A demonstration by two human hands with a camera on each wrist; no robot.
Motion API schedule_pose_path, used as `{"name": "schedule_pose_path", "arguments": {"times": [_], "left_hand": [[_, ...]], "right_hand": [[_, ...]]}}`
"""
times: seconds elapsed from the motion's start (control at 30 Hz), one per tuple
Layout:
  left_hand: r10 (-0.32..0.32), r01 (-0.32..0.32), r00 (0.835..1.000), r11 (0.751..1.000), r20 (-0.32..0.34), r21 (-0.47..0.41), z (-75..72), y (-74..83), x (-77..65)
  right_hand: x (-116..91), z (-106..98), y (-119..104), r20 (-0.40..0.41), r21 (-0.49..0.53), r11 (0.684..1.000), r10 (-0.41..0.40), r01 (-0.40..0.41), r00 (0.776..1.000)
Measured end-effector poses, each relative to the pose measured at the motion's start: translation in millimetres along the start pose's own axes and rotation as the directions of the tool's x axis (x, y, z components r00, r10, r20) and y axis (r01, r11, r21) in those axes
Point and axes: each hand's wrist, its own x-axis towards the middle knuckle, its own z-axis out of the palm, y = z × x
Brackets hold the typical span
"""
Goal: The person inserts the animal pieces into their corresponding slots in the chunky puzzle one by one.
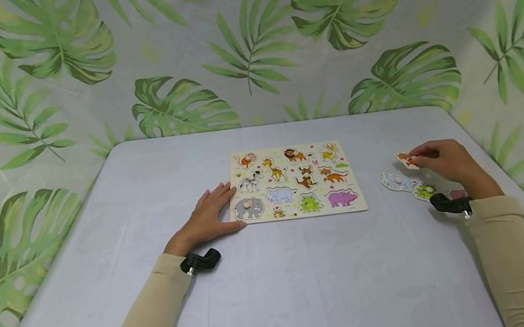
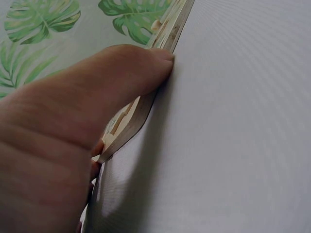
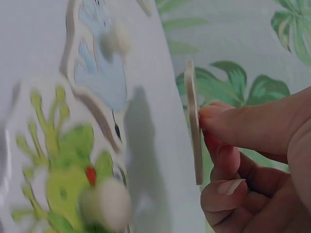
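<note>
One animal puzzle board (image 1: 323,189) on the white-covered counter (image 1: 310,280), with left hand (image 1: 206,215) laid at its left side: fingers extended, thumb touching the near edge beside the knobbed elephant piece (image 1: 255,208). Well right of the board, right hand (image 1: 450,162) with grip closed in a pinch on one orange animal piece (image 1: 402,158), raised above the counter and seen edge-on from the right wrist. Also right of the board, near that hand: blue animal piece (image 1: 392,184), frog piece (image 1: 421,192) just beside it, purple piece (image 1: 457,194) partly hidden behind the wrist camera (image 1: 451,204).
</note>
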Motion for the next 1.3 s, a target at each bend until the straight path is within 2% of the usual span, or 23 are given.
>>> {"name": "schedule_pose_path", "arguments": {"times": [0.17,0.47,0.57,0.7,0.83,1.1,1.3], "left_hand": [[-0.001,0.001,1.0,1.0,-0.003,-0.003,-1.0,1.3,-0.5],[-0.001,0.001,1.0,1.0,-0.002,0.001,-0.3,2.1,0.0],[-0.004,0.004,1.0,1.0,0.0,0.001,-0.2,2.2,0.2],[-0.01,0.01,1.0,1.0,0.005,0.003,-0.4,2.3,-0.7],[-0.013,0.013,1.0,1.0,0.006,0.008,-0.2,2.1,-1.3],[0.006,-0.006,1.0,1.0,-0.007,0.007,0.4,1.0,-0.8],[0.001,-0.001,1.0,1.0,-0.002,0.01,0.4,0.1,-0.9]], "right_hand": [[1,4,-16,-0.022,0.007,1.0,-0.023,0.024,0.999],[3,17,-37,-0.04,0.039,0.999,-0.01,0.012,0.999],[11,28,-23,-0.074,0.03,0.998,-0.044,0.047,0.996],[13,34,-28,-0.093,0.025,0.995,-0.089,0.092,0.992],[5,30,-57,-0.07,0.032,0.994,-0.103,0.105,0.992],[13,38,-71,-0.082,0.029,0.992,-0.123,0.126,0.989],[19,48,-84,-0.108,0.055,0.994,-0.087,0.093,0.99]]}}
